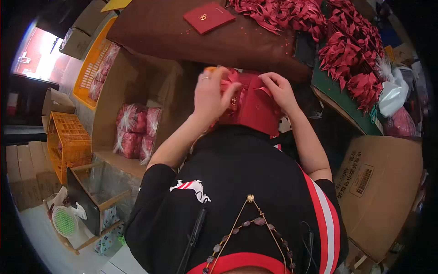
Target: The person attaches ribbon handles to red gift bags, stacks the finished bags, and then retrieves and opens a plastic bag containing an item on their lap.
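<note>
Red gift bags made of paper, one with a gold emblem, lie on my lap below the table edge. My left hand is over their left side, thumb and fingers closing on a red ribbon near the emblem. Something small and orange shows at its fingertips. At the upper right of the bags, my right hand pinches with thumb and forefinger at a red ribbon there. The fingers partly hide the ribbon ends, and how the bags overlap is hard to make out.
Ahead, a brown-covered table bears a flat red bag and heaps of red ribbon. On the left, an open carton contains plastic-wrapped red bundles, beside orange crates. A large carton stands right.
</note>
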`<state>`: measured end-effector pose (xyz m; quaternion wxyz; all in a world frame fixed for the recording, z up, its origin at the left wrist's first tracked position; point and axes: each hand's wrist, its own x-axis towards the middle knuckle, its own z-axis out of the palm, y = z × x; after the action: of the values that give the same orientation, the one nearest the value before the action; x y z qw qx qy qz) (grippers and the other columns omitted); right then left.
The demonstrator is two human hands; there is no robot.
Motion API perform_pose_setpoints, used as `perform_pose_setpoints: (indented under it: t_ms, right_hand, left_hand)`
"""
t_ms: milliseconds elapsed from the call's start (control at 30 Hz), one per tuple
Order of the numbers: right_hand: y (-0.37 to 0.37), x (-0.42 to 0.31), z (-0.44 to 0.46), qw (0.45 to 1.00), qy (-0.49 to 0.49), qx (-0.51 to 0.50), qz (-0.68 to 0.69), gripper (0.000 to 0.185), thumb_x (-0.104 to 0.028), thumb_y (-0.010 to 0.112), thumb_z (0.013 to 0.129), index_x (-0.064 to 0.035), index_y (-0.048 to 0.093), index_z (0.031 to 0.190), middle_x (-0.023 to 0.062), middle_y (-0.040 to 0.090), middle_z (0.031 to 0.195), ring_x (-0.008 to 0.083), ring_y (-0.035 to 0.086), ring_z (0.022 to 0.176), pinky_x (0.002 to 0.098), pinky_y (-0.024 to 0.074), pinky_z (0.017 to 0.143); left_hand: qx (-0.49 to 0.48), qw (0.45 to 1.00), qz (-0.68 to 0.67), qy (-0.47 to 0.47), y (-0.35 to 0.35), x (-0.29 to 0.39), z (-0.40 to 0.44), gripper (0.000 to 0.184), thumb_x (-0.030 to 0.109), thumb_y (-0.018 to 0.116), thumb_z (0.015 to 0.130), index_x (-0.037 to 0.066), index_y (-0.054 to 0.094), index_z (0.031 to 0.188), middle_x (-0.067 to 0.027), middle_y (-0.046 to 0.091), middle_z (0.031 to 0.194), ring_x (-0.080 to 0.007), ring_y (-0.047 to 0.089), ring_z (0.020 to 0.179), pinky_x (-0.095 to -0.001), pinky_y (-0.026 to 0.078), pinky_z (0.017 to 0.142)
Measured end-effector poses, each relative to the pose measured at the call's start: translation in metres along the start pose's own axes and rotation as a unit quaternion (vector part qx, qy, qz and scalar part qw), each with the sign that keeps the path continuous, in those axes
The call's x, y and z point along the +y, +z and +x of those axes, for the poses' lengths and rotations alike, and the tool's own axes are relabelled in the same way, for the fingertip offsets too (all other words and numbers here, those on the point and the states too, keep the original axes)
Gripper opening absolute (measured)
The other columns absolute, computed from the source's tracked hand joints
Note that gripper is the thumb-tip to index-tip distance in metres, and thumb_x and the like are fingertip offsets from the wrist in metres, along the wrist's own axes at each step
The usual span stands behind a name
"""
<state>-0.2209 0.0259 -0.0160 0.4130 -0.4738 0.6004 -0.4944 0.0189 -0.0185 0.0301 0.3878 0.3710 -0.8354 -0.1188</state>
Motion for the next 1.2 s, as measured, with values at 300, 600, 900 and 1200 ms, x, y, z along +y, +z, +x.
perform_pose_setpoints:
  t_ms: [300, 600, 900, 1200]
  right_hand:
    - [-0.078, -0.054, -0.032, 0.93, 0.031, -0.018, -0.366, 0.036, -0.04, 0.071, 0.087, -0.0033, 0.072, 0.09, 0.0099, 0.067, 0.076, 0.0219, 0.065, 0.074, 0.0367, 0.0494, 0.069]
    - [-0.075, -0.031, -0.093, 0.865, 0.243, -0.03, -0.437, 0.073, -0.07, 0.041, 0.091, -0.0105, 0.078, 0.07, 0.0128, 0.071, 0.074, 0.0341, 0.07, 0.08, 0.042, 0.0529, 0.08]
    - [-0.067, 0.007, -0.082, 0.924, 0.143, 0.048, -0.353, 0.035, -0.041, 0.07, 0.082, -0.0072, 0.077, 0.085, 0.0142, 0.071, 0.076, 0.0318, 0.07, 0.076, 0.0415, 0.0536, 0.072]
    - [-0.065, 0.012, -0.084, 0.899, 0.216, 0.014, -0.381, 0.066, -0.063, 0.047, 0.092, -0.0078, 0.076, 0.07, 0.0164, 0.069, 0.071, 0.0345, 0.069, 0.074, 0.0417, 0.0531, 0.073]
  left_hand:
    - [-0.222, 0.971, 0.08, -0.03, 0.017, 0.025, -0.032, 0.06, 0.042, 0.082, 0.073, 0.007, 0.059, 0.117, -0.0153, 0.058, 0.109, -0.0344, 0.057, 0.102, -0.0432, 0.05, 0.085]
    - [-0.212, 0.973, 0.085, -0.014, 0.022, 0.022, -0.031, 0.059, 0.041, 0.084, 0.07, 0.004, 0.059, 0.107, -0.0157, 0.058, 0.106, -0.0325, 0.058, 0.098, -0.0428, 0.052, 0.079]
    - [-0.253, 0.962, 0.092, -0.05, 0.021, 0.023, -0.031, 0.061, 0.045, 0.078, 0.077, 0.007, 0.059, 0.121, -0.016, 0.058, 0.109, -0.0337, 0.061, 0.096, -0.0429, 0.052, 0.08]
    - [-0.235, 0.967, 0.087, -0.042, 0.025, 0.019, -0.031, 0.058, 0.039, 0.076, 0.081, 0.006, 0.058, 0.125, -0.0163, 0.057, 0.111, -0.0342, 0.063, 0.095, -0.0431, 0.053, 0.078]
